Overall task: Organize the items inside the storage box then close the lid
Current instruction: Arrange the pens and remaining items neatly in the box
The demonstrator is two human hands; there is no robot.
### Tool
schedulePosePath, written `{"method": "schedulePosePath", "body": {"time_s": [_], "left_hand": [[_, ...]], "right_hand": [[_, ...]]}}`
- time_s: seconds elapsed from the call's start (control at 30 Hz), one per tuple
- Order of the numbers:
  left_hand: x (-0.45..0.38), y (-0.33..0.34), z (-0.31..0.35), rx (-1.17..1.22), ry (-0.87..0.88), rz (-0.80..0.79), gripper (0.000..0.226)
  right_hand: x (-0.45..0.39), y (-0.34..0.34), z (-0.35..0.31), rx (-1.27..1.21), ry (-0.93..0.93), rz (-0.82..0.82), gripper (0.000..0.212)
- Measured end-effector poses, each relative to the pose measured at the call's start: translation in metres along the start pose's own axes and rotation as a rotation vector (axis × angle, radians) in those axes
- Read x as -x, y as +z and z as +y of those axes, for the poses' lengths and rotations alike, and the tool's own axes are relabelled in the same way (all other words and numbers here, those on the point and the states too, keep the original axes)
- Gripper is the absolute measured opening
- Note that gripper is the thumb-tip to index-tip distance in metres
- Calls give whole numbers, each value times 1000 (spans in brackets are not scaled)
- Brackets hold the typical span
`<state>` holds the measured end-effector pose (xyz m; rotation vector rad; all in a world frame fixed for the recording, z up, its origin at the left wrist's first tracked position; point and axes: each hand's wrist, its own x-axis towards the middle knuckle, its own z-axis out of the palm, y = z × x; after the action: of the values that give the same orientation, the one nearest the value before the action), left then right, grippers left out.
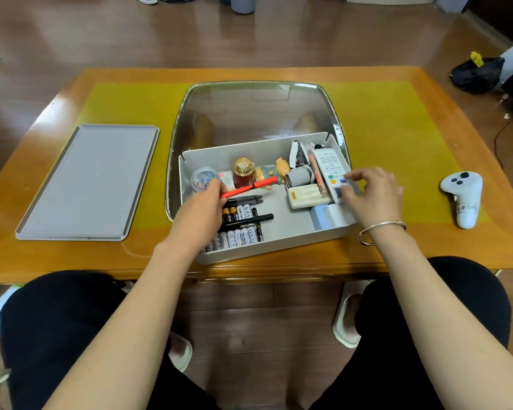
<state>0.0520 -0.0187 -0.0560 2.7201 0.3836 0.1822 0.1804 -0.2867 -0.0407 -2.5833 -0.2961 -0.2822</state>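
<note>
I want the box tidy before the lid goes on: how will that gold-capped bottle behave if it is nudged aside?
The gold-capped bottle stands upright and looks top-heavy under its big ornate cap, so it may tip. It looks like glass: probably heavy for its size and breakable. Lying down, it would likely roll.

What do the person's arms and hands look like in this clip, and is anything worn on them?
Both forearms are bare to the bottom edge of the view, with no sleeves and no gloves. The right hand has thin silver bangles at the wrist, apparently more than one ring. The left hand shows no watch, bracelet or ring in this view.
</note>
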Motion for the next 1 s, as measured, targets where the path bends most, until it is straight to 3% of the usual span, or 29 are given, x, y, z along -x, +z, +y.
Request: {"method": "schedulePosePath", "body": {"time_s": [0.23,0.47,0.53,0.63,0.8,1.0], "left_hand": [[-2,-22,-12,209,-88,192,12],[-3,-19,-17,115,-15,66,7],[-3,-14,-17,67,5,57,8],[-3,-9,-14,55,-10,81,9],[-2,-10,-16,144,-49,151,10],[2,-11,-28,194,-55,133,11]], "right_hand": [[-24,21,-29,292,-117,-30,29],[-44,31,-44,386,-125,-68,37],[-41,27,-51,250,-171,-75,24],[-24,28,-72,25,-299,-309,12],[1,39,-92,88,-453,-805,12],[5,57,-95,230,-454,-1160,21]]}}
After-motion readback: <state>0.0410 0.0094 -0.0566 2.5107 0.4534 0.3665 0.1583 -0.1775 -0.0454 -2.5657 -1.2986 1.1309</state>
